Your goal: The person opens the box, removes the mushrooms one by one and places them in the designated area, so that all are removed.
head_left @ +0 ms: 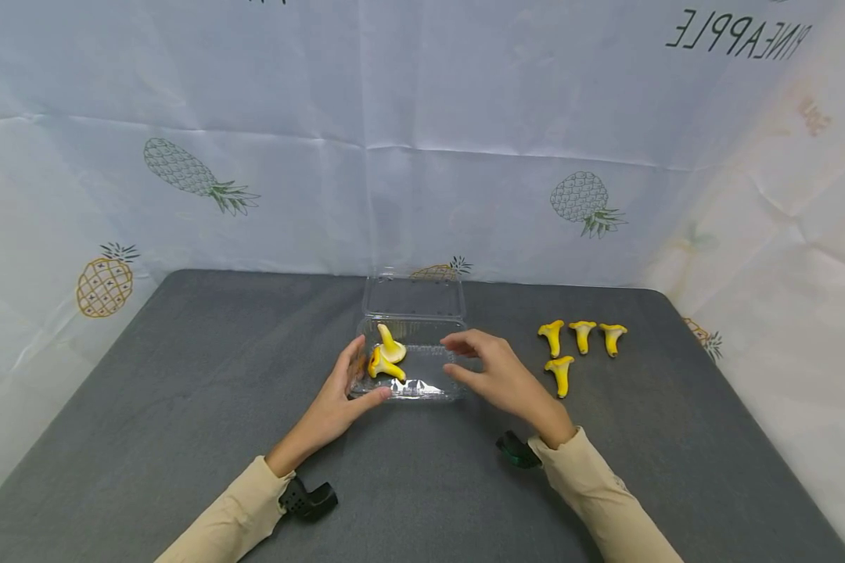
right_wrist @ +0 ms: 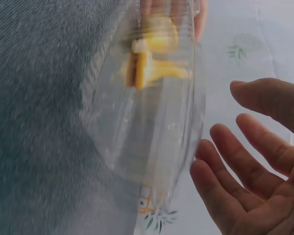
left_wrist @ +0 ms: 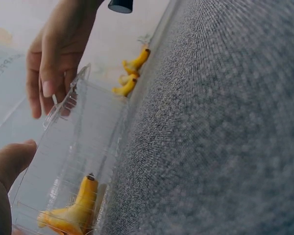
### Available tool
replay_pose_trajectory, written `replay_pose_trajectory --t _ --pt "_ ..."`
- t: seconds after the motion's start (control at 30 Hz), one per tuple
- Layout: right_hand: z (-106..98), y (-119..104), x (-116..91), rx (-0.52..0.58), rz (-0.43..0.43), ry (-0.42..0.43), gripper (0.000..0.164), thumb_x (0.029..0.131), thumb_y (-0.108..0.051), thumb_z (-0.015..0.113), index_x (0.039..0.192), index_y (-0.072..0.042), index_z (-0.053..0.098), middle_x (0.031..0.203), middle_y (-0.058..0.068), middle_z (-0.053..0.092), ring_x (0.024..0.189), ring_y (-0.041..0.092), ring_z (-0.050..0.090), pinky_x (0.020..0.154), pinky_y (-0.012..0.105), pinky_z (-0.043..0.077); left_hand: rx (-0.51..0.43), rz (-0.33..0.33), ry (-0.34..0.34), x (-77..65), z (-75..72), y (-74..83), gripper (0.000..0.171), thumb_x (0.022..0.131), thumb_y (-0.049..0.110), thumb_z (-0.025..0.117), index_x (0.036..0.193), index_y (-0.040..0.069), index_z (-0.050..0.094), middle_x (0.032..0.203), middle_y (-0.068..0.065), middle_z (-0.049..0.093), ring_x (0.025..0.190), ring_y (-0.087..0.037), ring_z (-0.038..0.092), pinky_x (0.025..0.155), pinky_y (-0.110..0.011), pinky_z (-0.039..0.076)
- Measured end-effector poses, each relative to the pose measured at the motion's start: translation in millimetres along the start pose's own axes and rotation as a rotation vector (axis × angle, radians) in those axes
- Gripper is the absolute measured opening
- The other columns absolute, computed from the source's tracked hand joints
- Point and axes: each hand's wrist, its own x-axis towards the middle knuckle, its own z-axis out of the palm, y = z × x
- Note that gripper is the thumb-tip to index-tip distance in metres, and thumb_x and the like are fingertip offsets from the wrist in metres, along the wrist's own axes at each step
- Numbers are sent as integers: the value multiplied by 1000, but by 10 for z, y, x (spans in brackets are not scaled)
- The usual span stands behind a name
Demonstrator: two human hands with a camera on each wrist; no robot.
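A pineapple-printed sheet point(head_left: 422, 102), probably cloth, hangs behind the gray table point(head_left: 422, 485).

The dark grey table point(head_left: 422, 485) carries an open clear plastic box point(head_left: 428, 363) and four yellow mushrooms point(head_left: 582, 336).

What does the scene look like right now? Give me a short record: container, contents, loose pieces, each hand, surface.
container: clear plastic box, lid open at the far side
contents: two yellow mushrooms, at the box's left end
loose pieces: four yellow mushrooms, right of the box; three in a row, one nearer
left hand: at the box's left end, thumb by the near edge
right hand: by the box's right end, holding nothing
surface: dark grey table
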Motion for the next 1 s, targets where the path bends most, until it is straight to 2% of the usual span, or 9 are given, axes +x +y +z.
replay_pose_trajectory --t 0.23,0.63,1.0 --pt "120 -57 158 28 -4 -56 41 93 -15 70 130 1 60 128 18 64 116 31 63 99 50 53 -3 -11 -2 -3 -3 10 92 95 27 68 160 14 5 167 -16 5 153 -41 13 122 -60 19" --pt "279 -133 371 64 -10 -151 42 96 -18 66 133 1 57 129 18 63 116 33 63 101 46 52 -12 -6 -22 -1 3 27 90 98 22 64 160 15 1 168 -15 1 153 -42 10 121 -63 17" --pt "448 -138 513 85 10 -189 46 96 -21 67 136 -1 55 134 15 60 114 30 64 98 42 54 -16 15 -15 -4 11 -3 89 97 21 64 160 14 2 168 -14 1 153 -41 12 121 -62 18"
